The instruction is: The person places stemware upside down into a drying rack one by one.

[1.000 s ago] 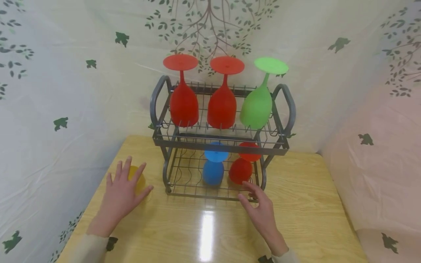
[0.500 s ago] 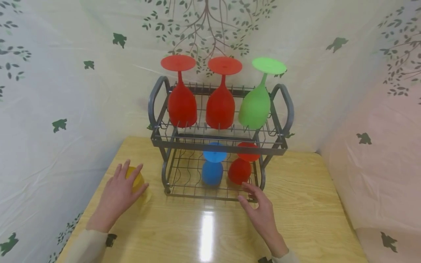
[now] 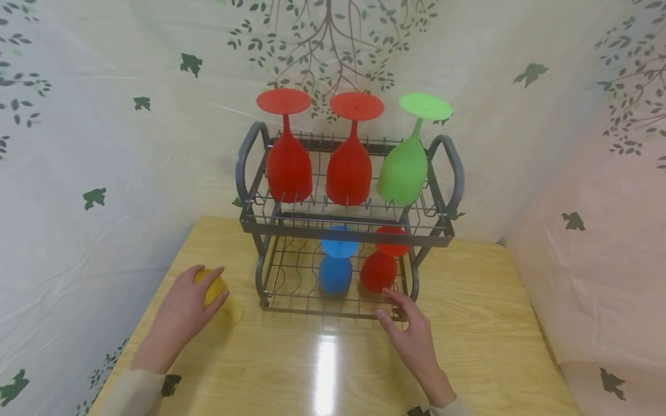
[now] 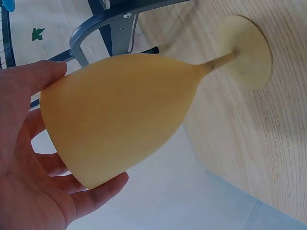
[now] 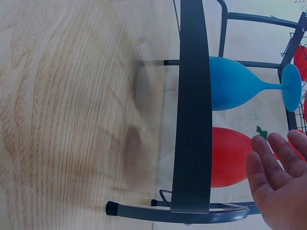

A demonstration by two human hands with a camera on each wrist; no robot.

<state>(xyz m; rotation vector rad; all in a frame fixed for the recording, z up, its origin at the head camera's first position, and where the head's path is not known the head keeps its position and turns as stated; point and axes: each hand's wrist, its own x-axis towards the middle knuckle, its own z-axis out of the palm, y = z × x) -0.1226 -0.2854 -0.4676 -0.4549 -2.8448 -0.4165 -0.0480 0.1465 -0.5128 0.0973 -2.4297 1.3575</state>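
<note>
At the left, a yellow goblet (image 4: 124, 115) stands on its round foot on the wooden table. My left hand (image 3: 179, 303) grips its bowl near the rim, thumb on one side and fingers on the other, as the left wrist view shows. My right hand (image 3: 413, 332) hovers at the rack's lower front right corner with relaxed fingers and nothing held. Nearest to it is an upside-down red goblet (image 3: 378, 271) on the lower shelf. A blue goblet (image 3: 335, 273) is upside down to the left of that one.
A dark two-tier wire rack (image 3: 291, 228) stands at the table's back. Its top shelf carries two upside-down red goblets (image 3: 289, 170) and a tilted green goblet (image 3: 403, 173). A patterned cloth (image 3: 156, 144) hangs behind and at the sides of the table (image 3: 468, 323).
My left hand has closed from spread fingers over the yellow goblet to a grip around its bowl. The right hand has stayed in place.
</note>
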